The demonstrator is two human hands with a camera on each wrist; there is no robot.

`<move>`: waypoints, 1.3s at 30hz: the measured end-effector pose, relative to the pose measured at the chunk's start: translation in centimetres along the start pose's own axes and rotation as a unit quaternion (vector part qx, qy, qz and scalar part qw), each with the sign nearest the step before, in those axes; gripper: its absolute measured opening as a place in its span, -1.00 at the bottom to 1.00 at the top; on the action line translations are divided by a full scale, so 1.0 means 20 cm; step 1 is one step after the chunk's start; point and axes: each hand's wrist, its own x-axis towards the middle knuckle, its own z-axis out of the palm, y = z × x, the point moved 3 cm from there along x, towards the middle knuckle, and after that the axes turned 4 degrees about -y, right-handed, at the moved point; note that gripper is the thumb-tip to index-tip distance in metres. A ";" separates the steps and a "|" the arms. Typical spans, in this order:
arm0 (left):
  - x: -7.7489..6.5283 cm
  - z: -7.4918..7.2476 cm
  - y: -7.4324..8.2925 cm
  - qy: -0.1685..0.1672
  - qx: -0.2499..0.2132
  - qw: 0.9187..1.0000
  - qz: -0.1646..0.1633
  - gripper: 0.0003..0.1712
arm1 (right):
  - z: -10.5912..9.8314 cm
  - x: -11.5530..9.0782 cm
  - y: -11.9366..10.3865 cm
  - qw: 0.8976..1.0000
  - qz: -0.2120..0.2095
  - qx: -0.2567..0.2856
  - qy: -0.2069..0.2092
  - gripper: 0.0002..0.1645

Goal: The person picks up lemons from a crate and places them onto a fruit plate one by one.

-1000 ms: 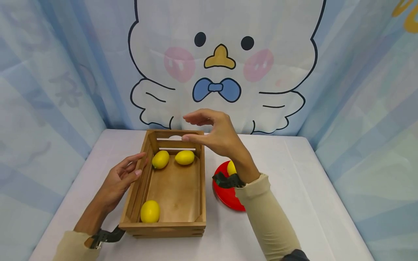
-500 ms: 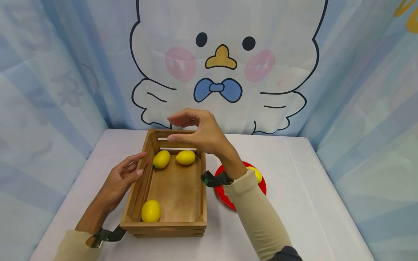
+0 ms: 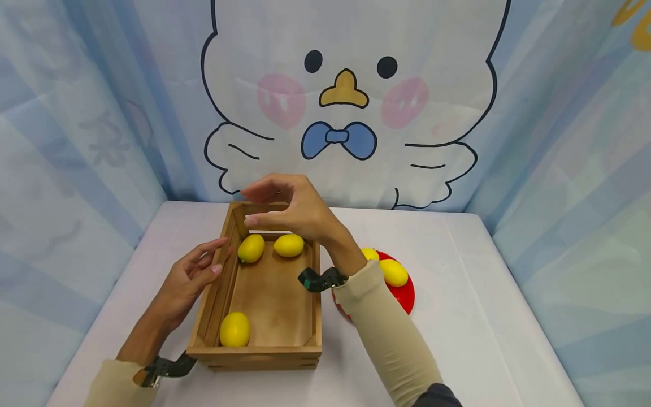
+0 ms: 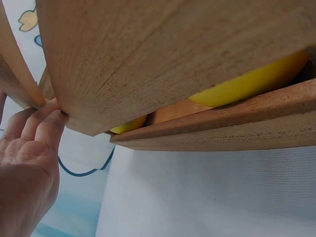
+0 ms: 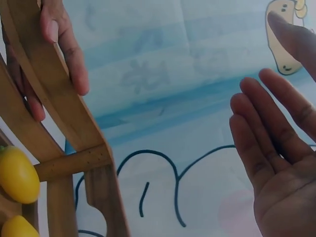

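Observation:
A slatted wooden crate (image 3: 254,359) stands on the table with three lemons inside: a left back lemon (image 3: 251,249), a right back lemon (image 3: 289,245) and a front lemon (image 3: 235,329). My left hand (image 3: 185,282) grips the top slat of the crate's left side; in the left wrist view its fingers (image 4: 42,123) reach into the gap between slats. Above the crate's back end hovers my right hand (image 3: 295,209), thumb and fingers spread apart, holding nothing. The right wrist view shows that hand's palm (image 5: 286,197) bare, apart from the crate.
Right of the crate lies a red plate (image 3: 404,297), partly hidden by my right forearm. On it show a near lemon (image 3: 394,273) and a farther lemon (image 3: 370,254). White cloth covers the table (image 3: 473,316). A printed curtain (image 3: 437,113) encloses the back and sides.
My right hand has moved left over the crate's back end, uncovering more of the plate and its lemons. The left hand, crate and its lemons stay in place.

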 end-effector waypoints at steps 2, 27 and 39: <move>0.00 0.00 0.00 0.001 0.000 1.000 -0.001 -0.37 | 0.01 0.01 0.01 1.000 -0.003 0.015 -0.009 -0.47; 0.00 0.00 -0.01 0.011 0.015 1.000 -0.022 -0.39 | 0.22 0.09 0.23 0.988 -0.018 0.122 -0.097 -0.55; 0.00 0.00 -0.01 0.013 0.018 0.999 -0.028 -0.43 | 0.30 0.09 0.25 0.971 0.021 0.143 -0.192 -0.56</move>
